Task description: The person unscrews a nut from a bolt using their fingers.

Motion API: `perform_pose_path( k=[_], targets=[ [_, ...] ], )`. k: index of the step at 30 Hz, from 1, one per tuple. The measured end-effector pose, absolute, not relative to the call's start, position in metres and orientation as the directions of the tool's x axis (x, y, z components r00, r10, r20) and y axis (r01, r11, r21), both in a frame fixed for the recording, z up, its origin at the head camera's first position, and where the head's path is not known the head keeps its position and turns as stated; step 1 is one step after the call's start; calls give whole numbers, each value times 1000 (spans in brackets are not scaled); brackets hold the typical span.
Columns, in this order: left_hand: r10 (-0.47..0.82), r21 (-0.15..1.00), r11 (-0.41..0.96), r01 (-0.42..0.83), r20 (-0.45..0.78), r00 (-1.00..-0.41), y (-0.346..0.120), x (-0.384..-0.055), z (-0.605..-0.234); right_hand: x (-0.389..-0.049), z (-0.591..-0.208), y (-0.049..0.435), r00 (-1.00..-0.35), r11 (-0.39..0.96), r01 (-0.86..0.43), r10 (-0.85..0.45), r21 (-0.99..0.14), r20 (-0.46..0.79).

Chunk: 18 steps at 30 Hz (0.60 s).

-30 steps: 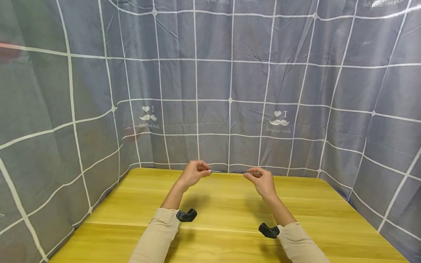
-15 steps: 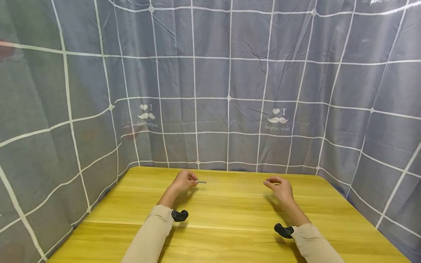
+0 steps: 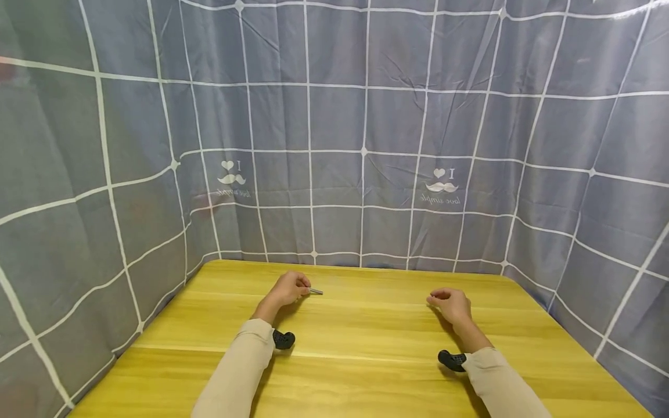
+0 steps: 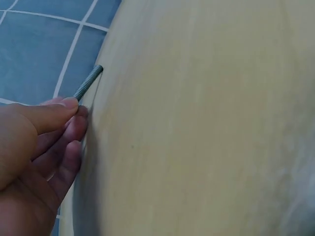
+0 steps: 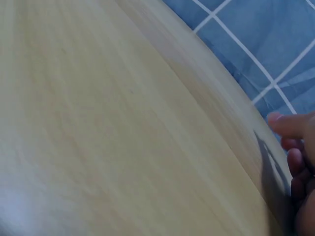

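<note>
My left hand (image 3: pixel 288 288) pinches a grey metal bolt (image 3: pixel 316 291) between thumb and fingers, low over the far left part of the table. The bolt's threaded shank (image 4: pixel 89 81) sticks out past the thumb in the left wrist view; its other end is hidden in the fingers. Over the right part of the table, my right hand (image 3: pixel 452 305) has thumb and fingers bent together. A tiny metal piece (image 3: pixel 433 298) seems to show at those fingertips, too small to tell its kind. In the right wrist view only part of this hand (image 5: pixel 300 152) appears, with the piece hidden.
A yellow wood-grain table (image 3: pixel 355 337) spreads under both hands. Behind it and at both sides hangs a grey curtain (image 3: pixel 334 122) with white grid lines. Each wrist carries a black camera mount (image 3: pixel 284 339).
Both hands have moved apart and come down toward the table, the left with the bolt still pinched. In the last half second they sink only slightly. The view has shifted a little.
</note>
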<state>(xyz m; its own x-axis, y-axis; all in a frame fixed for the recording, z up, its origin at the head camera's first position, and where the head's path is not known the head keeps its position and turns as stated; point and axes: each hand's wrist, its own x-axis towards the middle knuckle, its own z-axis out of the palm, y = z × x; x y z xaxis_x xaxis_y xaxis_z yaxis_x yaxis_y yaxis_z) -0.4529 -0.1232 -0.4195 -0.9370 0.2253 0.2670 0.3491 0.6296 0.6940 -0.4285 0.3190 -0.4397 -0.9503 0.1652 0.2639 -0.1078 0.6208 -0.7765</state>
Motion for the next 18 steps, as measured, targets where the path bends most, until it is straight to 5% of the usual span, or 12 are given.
perform_pose_path(
  k=[18],
  targets=[
    [219,717,627,306,215,-952,-128,-448,-420,-431,-434,329,-983,701,-78,66,-708,174]
  ],
)
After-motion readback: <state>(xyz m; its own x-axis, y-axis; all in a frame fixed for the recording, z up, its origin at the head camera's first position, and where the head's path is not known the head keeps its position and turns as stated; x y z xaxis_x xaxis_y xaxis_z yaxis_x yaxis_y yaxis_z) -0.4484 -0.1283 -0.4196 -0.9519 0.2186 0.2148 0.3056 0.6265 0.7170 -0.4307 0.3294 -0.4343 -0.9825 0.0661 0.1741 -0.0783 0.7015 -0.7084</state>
